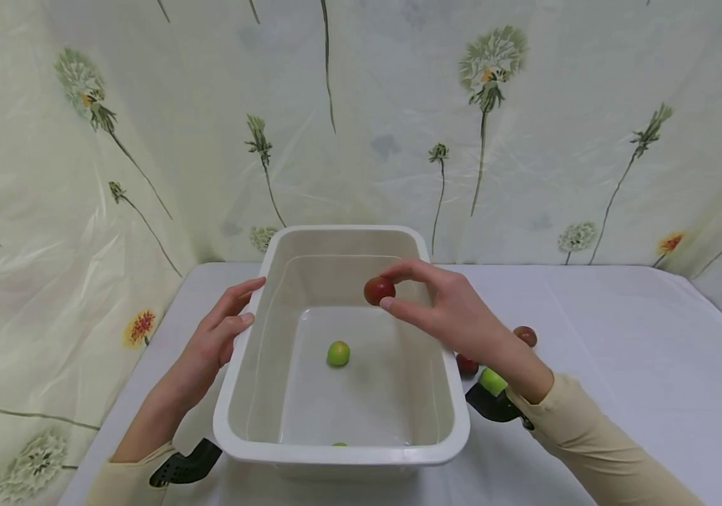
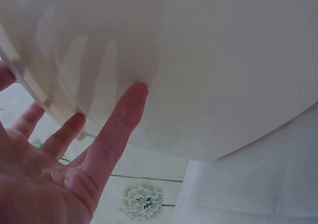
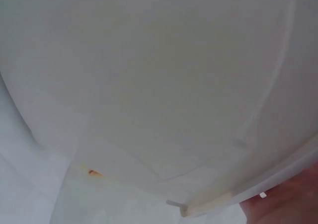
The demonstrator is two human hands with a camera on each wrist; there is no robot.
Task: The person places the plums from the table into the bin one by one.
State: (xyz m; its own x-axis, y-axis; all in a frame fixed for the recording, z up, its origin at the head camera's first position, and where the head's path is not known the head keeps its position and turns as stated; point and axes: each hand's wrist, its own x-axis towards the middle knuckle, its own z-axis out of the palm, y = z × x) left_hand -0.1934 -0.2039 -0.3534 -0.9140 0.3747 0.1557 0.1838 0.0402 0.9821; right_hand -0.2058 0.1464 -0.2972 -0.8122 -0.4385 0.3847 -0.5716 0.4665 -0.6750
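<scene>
A white plastic tub [image 1: 234, 379] with water in it stands in the middle of the white table. My right hand [image 1: 399, 289] pinches a small red fruit [image 1: 378, 289] between thumb and fingers, above the tub's far right part. A green fruit [image 1: 338, 353] floats in the water, and another one [image 1: 338, 444] just shows at the near wall. With fingers straight, my left hand [image 1: 225, 330] rests against the tub's left outer wall [image 2: 198, 75]; the fingertips [image 2: 136, 92] touch it in the left wrist view. The right wrist view shows only the tub's wall [image 3: 159, 85].
On the table right of the tub lie two red fruits [image 1: 525, 335] [image 1: 466, 365] and a green one [image 1: 492, 380], partly behind my right wrist. A flowered plastic curtain [image 1: 361, 119] hangs behind and to the left. The table [image 1: 639, 351] stretches bare to the right.
</scene>
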